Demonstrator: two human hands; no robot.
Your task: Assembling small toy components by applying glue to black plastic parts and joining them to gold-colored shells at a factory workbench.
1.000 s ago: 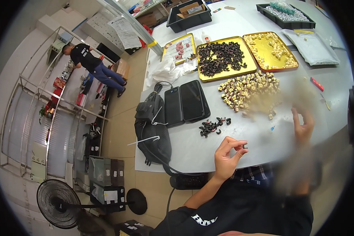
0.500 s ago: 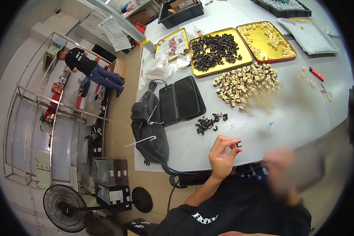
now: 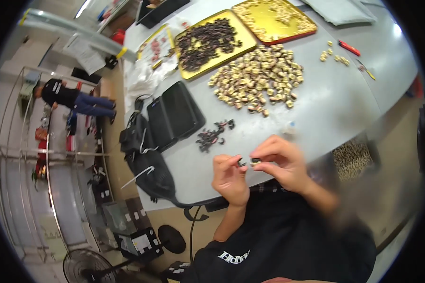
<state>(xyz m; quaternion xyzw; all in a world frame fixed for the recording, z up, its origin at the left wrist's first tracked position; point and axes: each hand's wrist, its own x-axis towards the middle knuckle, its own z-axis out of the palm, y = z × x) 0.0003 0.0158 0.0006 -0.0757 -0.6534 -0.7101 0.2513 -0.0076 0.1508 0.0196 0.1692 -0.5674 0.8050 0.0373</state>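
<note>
My left hand (image 3: 230,181) pinches a small black C-shaped piece (image 3: 241,162) between thumb and fingertips, over the table's near edge. Close to its right, my right hand (image 3: 284,162) grips a small cream-and-black block (image 3: 255,161) in the same way. A narrow gap separates the two pieces. Beyond my left hand lies a small heap of black curved pieces (image 3: 212,137). Farther back spreads a large pile of cream-and-dark blocks (image 3: 259,78).
At the back, one yellow tray (image 3: 190,74) holds black pieces and another yellow tray (image 3: 255,28) holds cream ones. Black phone-like devices (image 3: 174,115) and a black bag (image 3: 151,177) lie left. A red marker-like stick (image 3: 349,47) and yellow-handled pliers (image 3: 370,73) lie right. A person (image 3: 75,100) stands far left.
My right hand, blurred and lower right before, has come up beside my left hand and now shows a block in its pinch. The left hand still holds its black piece. The whole view has shifted.
</note>
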